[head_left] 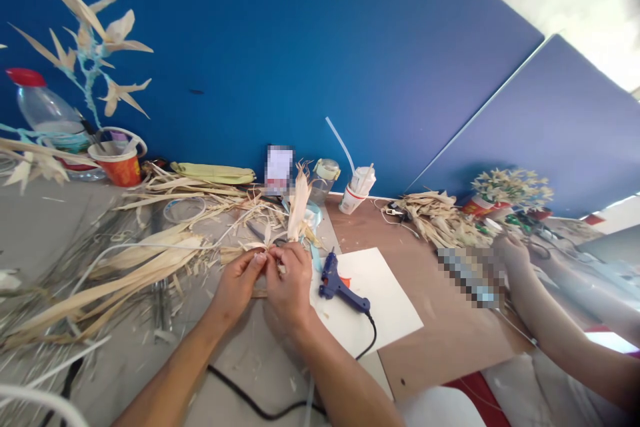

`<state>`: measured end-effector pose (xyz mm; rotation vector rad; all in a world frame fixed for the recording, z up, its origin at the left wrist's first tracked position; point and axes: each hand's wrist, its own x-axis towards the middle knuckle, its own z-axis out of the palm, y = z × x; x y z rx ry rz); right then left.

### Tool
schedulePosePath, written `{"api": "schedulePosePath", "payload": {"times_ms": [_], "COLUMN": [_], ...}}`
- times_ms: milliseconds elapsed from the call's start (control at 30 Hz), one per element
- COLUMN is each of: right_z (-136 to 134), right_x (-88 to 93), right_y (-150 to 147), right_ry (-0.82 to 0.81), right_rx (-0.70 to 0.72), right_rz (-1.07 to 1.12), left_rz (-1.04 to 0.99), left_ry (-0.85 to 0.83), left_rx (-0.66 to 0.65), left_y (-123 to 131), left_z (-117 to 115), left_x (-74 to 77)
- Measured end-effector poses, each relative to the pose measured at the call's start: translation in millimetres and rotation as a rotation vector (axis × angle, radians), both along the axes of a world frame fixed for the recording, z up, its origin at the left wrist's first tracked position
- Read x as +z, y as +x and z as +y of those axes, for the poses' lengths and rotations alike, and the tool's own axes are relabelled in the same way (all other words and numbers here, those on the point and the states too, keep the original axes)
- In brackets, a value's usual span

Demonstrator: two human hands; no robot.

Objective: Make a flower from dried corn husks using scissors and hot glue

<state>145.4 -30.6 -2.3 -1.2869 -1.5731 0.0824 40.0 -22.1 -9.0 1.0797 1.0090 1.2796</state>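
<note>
Close together over the table, both my hands are closed in a pinch. My left hand (237,285) grips the base of a small pale husk flower (267,237) between thumb and fingertips. From the other side, my right hand (291,280) pinches the same flower; its lower part is hidden by my fingers. A dark blue hot glue gun (345,285) lies on a white sheet (393,297) to the right of my right hand, its black cable running off the sheet's front. Just beyond my hands an upright piece of corn husk (299,205) stands.
Long dried husks (135,273) and thin wires spread across the left. A husk-flower branch (90,73) rises behind a red cup (120,163) beside a bottle (50,110). A white cup (357,188) stands near the blue partition (280,47). At right, another person's hand (513,257) holds a blurred object.
</note>
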Motion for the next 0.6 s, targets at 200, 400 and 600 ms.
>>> {"api": "schedulePosePath", "payload": {"times_ms": [200, 400, 600], "right_z": [-2.6, -4.8, -3.7], "right_x": [1.5, 2.8, 9.9], "right_y": [-2.8, -3.8, 1.0], "right_ry": [0.062, 0.040, -0.113], "right_rx": [0.009, 0.087, 0.249], "right_rz": [-0.055, -0.077, 0.199], "left_rz": [-0.085, -0.034, 0.174], "left_ry": [-0.093, -0.109, 0.001], "left_rx": [0.002, -0.024, 0.025], "left_y": [0.8, -1.0, -8.3], "left_z": [1.6, 2.8, 8.5], "left_x": [3.7, 1.1, -9.1]}}
